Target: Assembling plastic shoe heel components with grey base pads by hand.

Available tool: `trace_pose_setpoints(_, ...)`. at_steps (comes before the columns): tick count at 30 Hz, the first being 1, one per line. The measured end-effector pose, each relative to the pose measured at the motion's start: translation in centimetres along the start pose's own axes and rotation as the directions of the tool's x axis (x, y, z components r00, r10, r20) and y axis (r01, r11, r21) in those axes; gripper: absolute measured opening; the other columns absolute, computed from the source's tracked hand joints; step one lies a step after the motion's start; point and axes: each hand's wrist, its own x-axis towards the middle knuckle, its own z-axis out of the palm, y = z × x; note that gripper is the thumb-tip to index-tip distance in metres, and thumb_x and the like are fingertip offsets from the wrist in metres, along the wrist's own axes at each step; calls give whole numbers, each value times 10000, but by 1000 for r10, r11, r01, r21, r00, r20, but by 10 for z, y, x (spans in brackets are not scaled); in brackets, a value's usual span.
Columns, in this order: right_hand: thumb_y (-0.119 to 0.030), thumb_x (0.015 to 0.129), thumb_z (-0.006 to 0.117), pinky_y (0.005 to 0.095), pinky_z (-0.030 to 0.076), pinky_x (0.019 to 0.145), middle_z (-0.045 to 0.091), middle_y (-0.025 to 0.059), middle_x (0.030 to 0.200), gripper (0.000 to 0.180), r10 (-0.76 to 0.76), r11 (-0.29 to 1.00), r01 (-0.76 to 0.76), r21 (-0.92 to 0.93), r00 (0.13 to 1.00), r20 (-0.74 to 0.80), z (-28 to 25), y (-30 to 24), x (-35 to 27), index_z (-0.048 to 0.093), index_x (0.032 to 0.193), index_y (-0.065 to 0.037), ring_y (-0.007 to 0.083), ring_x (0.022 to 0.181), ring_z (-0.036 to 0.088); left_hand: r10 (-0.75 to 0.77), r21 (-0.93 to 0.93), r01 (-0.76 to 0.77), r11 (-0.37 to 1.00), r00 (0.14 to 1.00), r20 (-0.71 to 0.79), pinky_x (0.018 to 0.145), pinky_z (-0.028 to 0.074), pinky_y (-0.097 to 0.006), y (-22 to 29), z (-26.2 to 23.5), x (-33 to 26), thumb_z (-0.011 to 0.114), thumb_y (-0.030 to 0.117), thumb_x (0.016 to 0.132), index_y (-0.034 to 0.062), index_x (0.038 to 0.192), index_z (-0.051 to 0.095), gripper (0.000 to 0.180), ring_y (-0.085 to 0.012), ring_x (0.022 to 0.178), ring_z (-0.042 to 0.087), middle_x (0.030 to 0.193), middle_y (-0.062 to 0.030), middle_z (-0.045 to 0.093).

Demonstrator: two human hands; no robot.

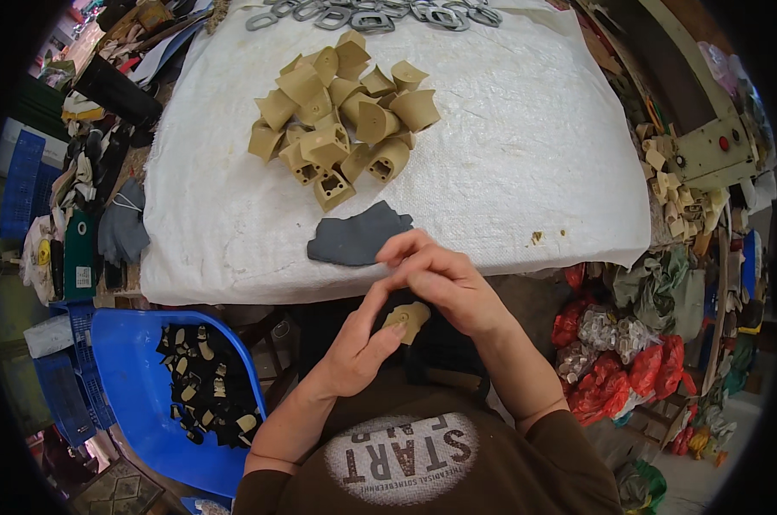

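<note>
The person holds one tan plastic heel block (408,318) in front of the chest, just below the near edge of the white woven cloth (526,146) that covers the table. The left hand (360,342) is closed on the block from below, with the thumb pressing on its lower face. The right hand (444,279) comes from above, its fingers curled together over the top of the block, so both hands grip the same piece. On the cloth, just beyond the right hand, lies a dark grey piece of material (354,236) with an irregular outline; the fingertips of the right hand are near it, but I cannot tell if they touch it. Farther up on the cloth, behind the grey piece, there is a pile of tan heel blocks (341,116), many of them lying on their sides and some showing a hollow square opening. At the far edge of the cloth there is a row of grey metal rings (380,15). To the left of the cloth, below its near corner, stands a blue plastic crate (131,378) which holds black and tan parts (208,386). To the right of the cloth, low on the floor side, there are red plastic bags (637,369) heaped together.
</note>
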Motion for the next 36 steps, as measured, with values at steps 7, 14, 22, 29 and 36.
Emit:
trace_pose_setpoints(7,-66,884,499,294,418,838,562,94,1084,86,-107,991,121,-50,970,220,4,0,-3,564,847,-25,138,931,511,-51,44,51,998,999,-1,868,420,-298,-2,3,-4,454,145,900,-64,1315,315,485,-200,1003,543,1109,-170,549)
trace_pose_setpoints(14,-151,923,451,273,431,792,489,84,1242,239,-177,965,177,-194,984,22,23,16,-14,557,1113,-54,143,934,494,-158,-213,130,968,980,-120,631,408,-232,-11,12,-2,438,228,928,9,1308,326,452,-79,718,473,893,-26,506)
trace_pose_setpoints(22,-262,966,363,293,414,875,489,103,1195,384,47,999,-47,-20,999,20,29,18,-25,468,1260,-38,197,1036,500,-133,-447,-1,894,954,-268,626,397,-217,-15,20,1,383,329,958,31,1204,399,387,-70,717,455,905,-19,493)
trace_pose_setpoints(29,-152,942,407,318,407,890,496,143,1177,340,-128,943,119,-310,992,-9,39,14,-24,461,1251,-21,229,1001,515,-20,-239,-65,969,941,-337,627,385,-212,-23,22,0,397,277,973,39,1179,419,315,-71,715,440,930,-26,493)
trace_pose_setpoints(36,-69,811,618,331,404,854,442,124,1259,431,-304,735,337,-588,939,158,7,4,-17,529,1232,-76,257,1065,451,-219,-779,38,626,967,-129,768,428,-322,-26,5,-2,223,477,976,103,1239,404,491,-167,920,511,1036,-47,526)
